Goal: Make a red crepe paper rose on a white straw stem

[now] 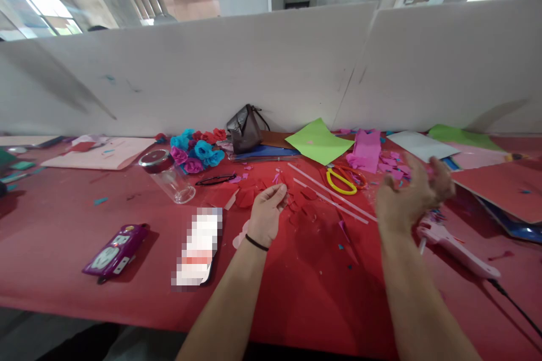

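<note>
My left hand (267, 211), with a black band at the wrist, is closed in a pinch above red paper pieces (245, 196); what it holds, if anything, is too small to make out. My right hand (409, 194) is raised on the right with its fingers spread and curved, somewhat blurred. Just right of its wrist lies a pink glue gun (459, 249) with a black cord. Between the hands are clear thin sticks (332, 200) and scissors with yellow (341, 181) and orange handles.
Paper flowers (197, 152), a tilted clear jar (169, 177), a phone (199, 248) and a purple device (115, 252) are on the left. A dark pouch (245, 130) and green paper (319, 142) lie near the white partition (254, 67). Red sheets (503, 186) cover the right side.
</note>
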`<move>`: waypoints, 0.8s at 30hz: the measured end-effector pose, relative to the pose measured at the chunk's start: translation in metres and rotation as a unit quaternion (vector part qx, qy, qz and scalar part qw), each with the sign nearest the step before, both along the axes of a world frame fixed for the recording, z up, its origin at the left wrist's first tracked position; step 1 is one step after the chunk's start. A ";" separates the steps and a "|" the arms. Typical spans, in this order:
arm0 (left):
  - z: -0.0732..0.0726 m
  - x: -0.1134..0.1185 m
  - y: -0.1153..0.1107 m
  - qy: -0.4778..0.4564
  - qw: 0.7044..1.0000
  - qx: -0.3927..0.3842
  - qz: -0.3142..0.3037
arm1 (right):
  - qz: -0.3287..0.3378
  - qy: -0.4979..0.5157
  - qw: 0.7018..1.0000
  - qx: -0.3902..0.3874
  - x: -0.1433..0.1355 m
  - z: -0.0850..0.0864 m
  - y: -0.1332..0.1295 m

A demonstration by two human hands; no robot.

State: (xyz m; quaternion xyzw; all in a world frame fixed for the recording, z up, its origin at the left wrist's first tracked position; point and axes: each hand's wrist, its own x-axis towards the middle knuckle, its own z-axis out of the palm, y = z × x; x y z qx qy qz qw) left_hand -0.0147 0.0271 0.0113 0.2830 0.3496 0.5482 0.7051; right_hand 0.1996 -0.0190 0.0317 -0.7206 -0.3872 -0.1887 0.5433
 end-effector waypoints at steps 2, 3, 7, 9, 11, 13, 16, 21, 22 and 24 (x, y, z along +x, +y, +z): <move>0.001 0.001 -0.001 -0.004 1.000 -0.001 0.004 | 0.021 0.004 1.000 -0.005 -0.020 0.002 0.001; 0.002 0.002 -0.002 -0.005 1.000 0.000 0.007 | 0.089 0.023 0.995 -0.025 -0.032 0.001 0.002; 0.003 0.005 -0.004 -0.002 1.000 0.011 0.014 | 0.396 0.176 0.889 -0.145 -0.078 -0.009 0.005; 0.003 0.005 -0.004 0.006 1.000 0.021 0.010 | 0.454 0.235 0.841 -0.179 -0.090 -0.015 0.004; 0.003 0.005 -0.005 0.015 0.999 0.029 0.003 | 0.462 0.251 0.831 -0.180 -0.095 -0.019 0.004; 0.002 0.005 -0.005 0.015 0.999 0.029 -0.002 | 0.460 0.244 0.837 -0.168 -0.094 -0.020 0.004; 0.001 0.004 -0.005 -0.003 1.000 0.019 -0.004 | 0.460 0.232 0.841 -0.168 -0.091 -0.022 0.005; 0.002 0.001 -0.003 -0.008 1.000 0.010 -0.007 | 0.452 0.226 0.844 -0.181 -0.089 -0.024 0.007; 0.003 0.000 -0.003 0.000 1.000 0.011 -0.007 | 0.448 0.223 0.846 -0.182 -0.089 -0.024 0.007; 0.005 -0.001 -0.003 0.016 1.000 0.017 -0.006 | 0.442 0.217 0.851 -0.181 -0.088 -0.025 0.007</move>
